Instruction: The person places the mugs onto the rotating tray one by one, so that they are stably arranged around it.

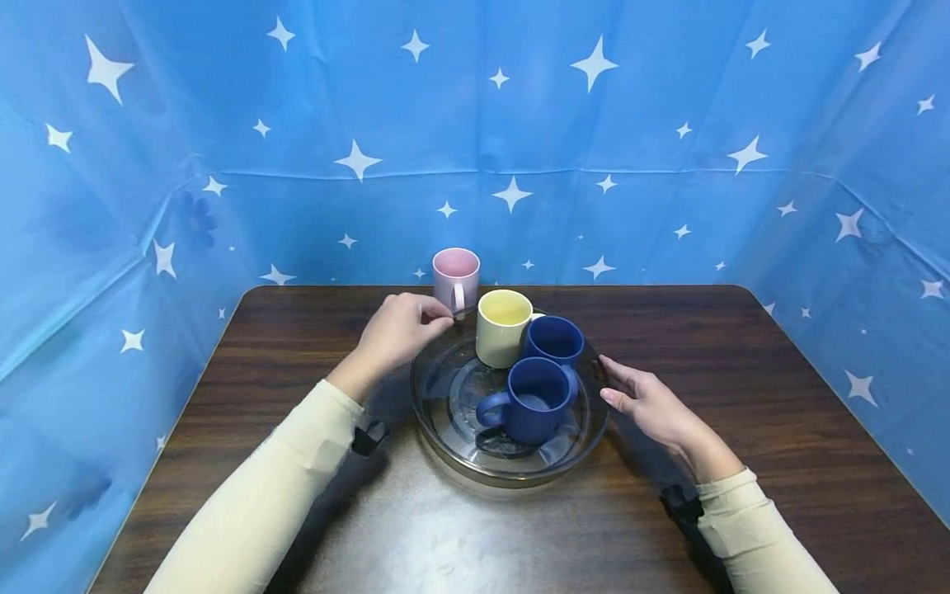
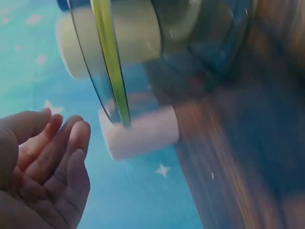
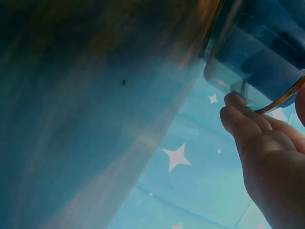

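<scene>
On the tabletop stands a glass dish with a yellow mug at 12 o'clock, a blue mug at 1 and a nearer blue mug toward 4; its raised wall probably keeps them together. The right hand, at 3, lays uncurled fingers on the wall, likely steadying it. The left hand, at 10, looks touching in the head view; the left wrist view shows its grip apart, off the rim. A pink mug stands outside at 11.
</scene>
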Motion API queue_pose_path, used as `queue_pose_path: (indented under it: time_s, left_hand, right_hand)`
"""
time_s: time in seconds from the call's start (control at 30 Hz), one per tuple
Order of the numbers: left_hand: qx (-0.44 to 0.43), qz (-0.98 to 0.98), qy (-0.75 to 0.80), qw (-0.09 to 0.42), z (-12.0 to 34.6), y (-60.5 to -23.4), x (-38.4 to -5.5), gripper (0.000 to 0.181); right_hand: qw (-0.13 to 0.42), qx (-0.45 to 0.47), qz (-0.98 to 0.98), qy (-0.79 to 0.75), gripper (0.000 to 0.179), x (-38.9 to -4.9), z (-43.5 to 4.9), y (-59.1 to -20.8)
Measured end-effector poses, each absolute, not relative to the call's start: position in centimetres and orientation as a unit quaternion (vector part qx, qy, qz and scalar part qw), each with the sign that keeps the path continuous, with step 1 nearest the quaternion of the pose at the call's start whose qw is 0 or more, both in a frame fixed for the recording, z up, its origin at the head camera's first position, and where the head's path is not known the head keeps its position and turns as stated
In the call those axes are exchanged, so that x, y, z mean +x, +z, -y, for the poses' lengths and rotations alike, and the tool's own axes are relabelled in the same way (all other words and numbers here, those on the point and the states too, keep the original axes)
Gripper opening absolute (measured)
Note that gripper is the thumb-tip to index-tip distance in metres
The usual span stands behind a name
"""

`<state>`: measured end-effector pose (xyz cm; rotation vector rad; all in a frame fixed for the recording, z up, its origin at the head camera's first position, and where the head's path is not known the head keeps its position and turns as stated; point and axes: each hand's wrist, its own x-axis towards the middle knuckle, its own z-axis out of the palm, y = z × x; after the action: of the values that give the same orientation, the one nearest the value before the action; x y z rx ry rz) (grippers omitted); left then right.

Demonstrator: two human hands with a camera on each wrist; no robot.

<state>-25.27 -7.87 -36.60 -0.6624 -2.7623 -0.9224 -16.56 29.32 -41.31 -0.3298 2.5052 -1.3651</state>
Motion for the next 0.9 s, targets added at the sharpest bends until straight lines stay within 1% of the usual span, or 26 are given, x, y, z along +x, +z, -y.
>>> queue_pose_path:
  time_s: [0.17,0.43,0.57,0.67,0.73,0.83,0.9]
  left_hand:
    - [-0.14,0.943,-0.296,0.053,8.3,-36.4,-28.1,0.019]
    - [-0.065,0.968,-0.244,-0.013,7.2,-36.6,-31.6,0.029]
    - [-0.044,0.974,-0.22,-0.024,6.4,-36.4,-32.7,0.037]
    - [-0.04,0.98,-0.193,-0.024,5.8,-36.0,-33.0,0.038]
    - [-0.052,0.982,-0.178,-0.026,5.4,-35.6,-33.1,0.035]
    - [-0.094,0.983,-0.155,-0.035,4.9,-35.2,-33.2,0.025]
    - [-0.123,0.982,-0.133,-0.048,4.6,-35.0,-33.3,0.026]
  right_hand:
    - [0.13,-0.112,-0.864,-0.473,0.061,-16.7,-29.2,-41.4]
    - [0.132,-0.107,-0.866,-0.471,0.061,-16.6,-29.2,-41.3]
    - [0.131,-0.113,-0.866,-0.47,0.061,-16.7,-29.3,-41.3]
    - [0.13,-0.117,-0.868,-0.464,0.061,-16.7,-29.4,-41.2]
    - [0.132,-0.119,-0.87,-0.46,0.061,-16.7,-29.5,-41.2]
    - [0.134,-0.117,-0.872,-0.455,0.062,-16.8,-29.5,-41.3]
    - [0.134,-0.117,-0.872,-0.456,0.062,-16.8,-29.6,-41.3]
